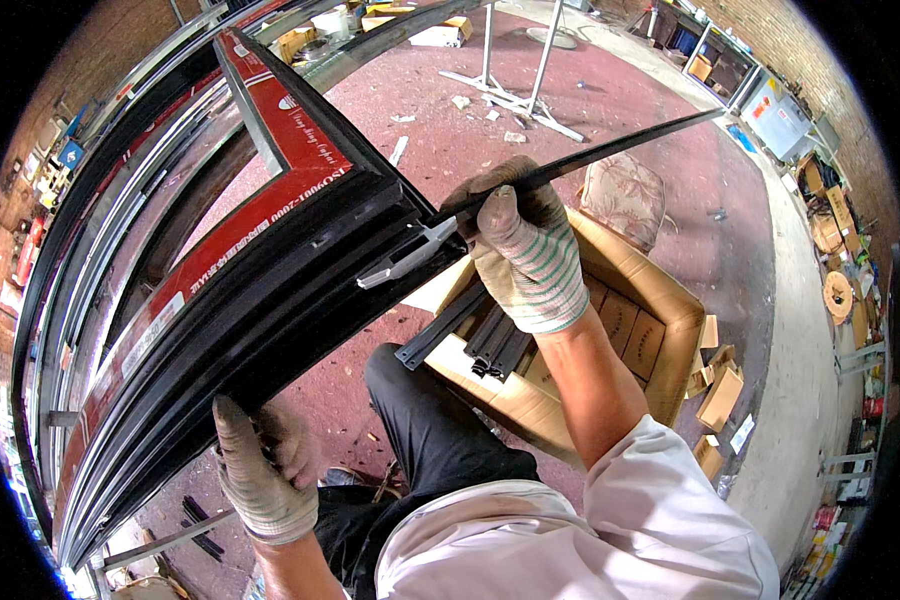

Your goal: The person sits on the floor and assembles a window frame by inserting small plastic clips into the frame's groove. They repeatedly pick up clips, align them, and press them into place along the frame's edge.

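My right hand, in a striped knit work glove, is closed round a long thin black bar that slants up to the far right. A grey metal end piece sticks out left of this hand, over the corner of a large black profile frame with red protective film. My left hand, also gloved, is at the frame's near lower edge. Its thumb is stretched up against that edge, apart from the fingers, which are somewhat blurred; I see nothing held in it.
A large open cardboard box stands right of my legs, with several black profile pieces across its edge. Behind it is a patterned cushion. More frames are stacked at left; a white metal stand is farther back. Small cartons lie at right.
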{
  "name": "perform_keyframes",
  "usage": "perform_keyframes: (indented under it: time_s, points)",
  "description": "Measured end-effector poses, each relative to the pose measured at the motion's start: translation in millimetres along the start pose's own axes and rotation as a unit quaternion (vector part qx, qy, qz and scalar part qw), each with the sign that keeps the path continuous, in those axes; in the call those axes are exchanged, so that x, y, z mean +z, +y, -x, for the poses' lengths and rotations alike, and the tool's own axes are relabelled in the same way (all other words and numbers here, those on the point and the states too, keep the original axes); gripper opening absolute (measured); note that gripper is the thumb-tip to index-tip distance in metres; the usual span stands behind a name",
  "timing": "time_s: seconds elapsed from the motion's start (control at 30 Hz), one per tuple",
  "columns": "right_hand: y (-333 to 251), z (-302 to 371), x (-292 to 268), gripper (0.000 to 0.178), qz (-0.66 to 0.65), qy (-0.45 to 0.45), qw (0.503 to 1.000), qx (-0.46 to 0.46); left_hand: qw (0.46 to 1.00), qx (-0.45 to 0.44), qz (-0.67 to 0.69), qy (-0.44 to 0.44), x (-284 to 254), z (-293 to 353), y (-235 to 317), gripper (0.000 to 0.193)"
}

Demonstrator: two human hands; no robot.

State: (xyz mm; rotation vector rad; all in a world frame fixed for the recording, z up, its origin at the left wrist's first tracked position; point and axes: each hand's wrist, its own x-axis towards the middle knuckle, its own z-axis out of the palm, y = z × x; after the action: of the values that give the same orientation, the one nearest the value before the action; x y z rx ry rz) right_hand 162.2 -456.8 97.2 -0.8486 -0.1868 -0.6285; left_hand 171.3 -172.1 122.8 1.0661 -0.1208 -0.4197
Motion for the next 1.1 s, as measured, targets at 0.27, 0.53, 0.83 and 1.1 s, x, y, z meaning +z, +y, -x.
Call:
perform_keyframes:
  time_s: [0.27, 0.53, 0.83, 1.1]
  points:
    - [5.3, -5.8, -13.1, 0.024, -0.042, -0.044, 0.997, 0.045, 0.998, 0.031, -0.059, 0.013, 1.9, -0.9, 1.6, 0.039]
    - [-11.6, -4.6, -4.6, 0.025, 0.119, -0.049, 0.992, -0.006, 0.999, 0.031, -0.034, 0.018, -2.6, -0.2, 0.6, 0.035]
    - [-5.3, -7.5, 0.4, 0.023, 0.024, -0.024, 0.998, 0.049, 0.998, 0.031, -0.007, 0.048, 3.5, -1.2, 1.7, 0.037]
    - [-2.1, 3.3, 5.5, 0.021, -0.043, 0.039, 0.997, 0.06, 0.999, 0.034, -0.002, 0.004, 0.7, -3.2, 0.4, 0.033]
